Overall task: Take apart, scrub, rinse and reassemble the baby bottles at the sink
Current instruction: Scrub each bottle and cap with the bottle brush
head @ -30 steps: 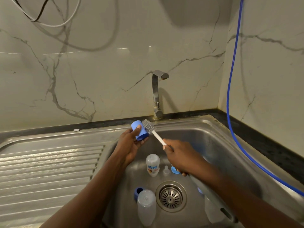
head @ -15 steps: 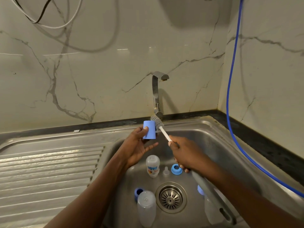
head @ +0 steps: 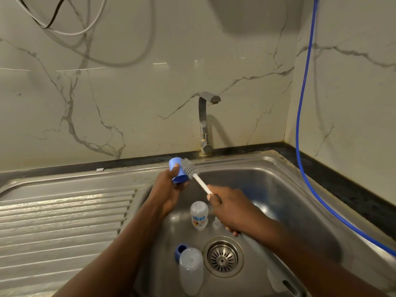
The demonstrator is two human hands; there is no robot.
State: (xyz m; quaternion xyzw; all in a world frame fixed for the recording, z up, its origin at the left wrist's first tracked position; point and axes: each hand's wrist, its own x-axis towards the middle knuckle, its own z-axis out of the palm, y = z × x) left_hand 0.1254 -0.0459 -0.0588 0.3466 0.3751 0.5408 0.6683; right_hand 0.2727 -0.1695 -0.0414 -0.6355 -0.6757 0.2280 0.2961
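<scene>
I'm gripping the blue cap [head: 178, 170] in my left hand [head: 168, 190], centre frame above the sink [head: 278, 189], fingers curled round it. My right hand [head: 229, 211] is clutching the brush [head: 189, 168] handle, bristles touching the cap's side. Lower down, a small bottle [head: 199, 215] is lying in the basin, its blue-and-red label too blurry to read.

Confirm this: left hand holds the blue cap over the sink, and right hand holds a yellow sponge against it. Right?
Not quite. The right hand holds a bottle brush, grey bristles on a white handle, not a yellow sponge; the head view shows it. The rest stands: left hand holds the blue cap over the sink.
</scene>
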